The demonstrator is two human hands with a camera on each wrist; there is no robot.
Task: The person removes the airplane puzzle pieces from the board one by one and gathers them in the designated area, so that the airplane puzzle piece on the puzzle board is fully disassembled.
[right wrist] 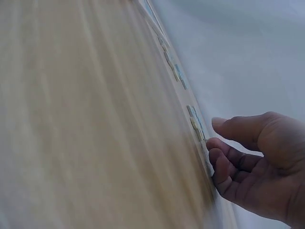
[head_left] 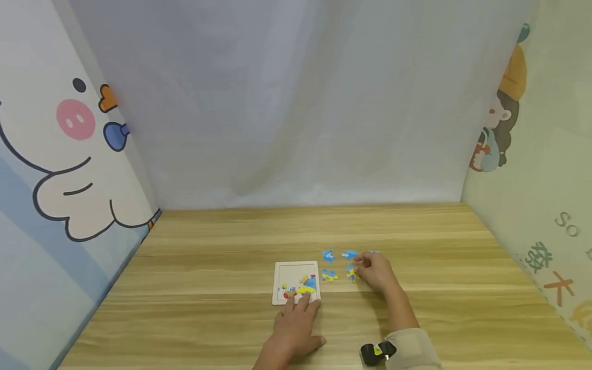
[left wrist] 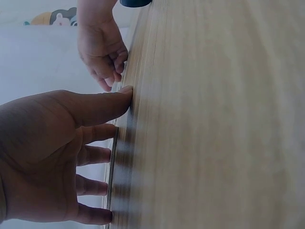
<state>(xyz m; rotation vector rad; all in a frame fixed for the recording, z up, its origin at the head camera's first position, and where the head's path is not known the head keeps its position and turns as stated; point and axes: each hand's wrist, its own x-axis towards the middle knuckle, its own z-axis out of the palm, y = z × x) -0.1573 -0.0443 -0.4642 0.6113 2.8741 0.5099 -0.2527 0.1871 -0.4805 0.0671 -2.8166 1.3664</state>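
While near right grip (head_left: 376, 271), hold unclear, puzzle piece (head_left: 350, 272) lengthwise fore-aft, left grip (head_left: 296, 324) unclenched on tray (head_left: 276, 283)

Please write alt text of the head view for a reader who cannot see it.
A person's left hand lies with fingers over the near edge of a white puzzle tray partly filled with colourful pieces. The right hand is beside loose puzzle pieces, mostly blue and yellow, to the tray's right on a wood-grain table.
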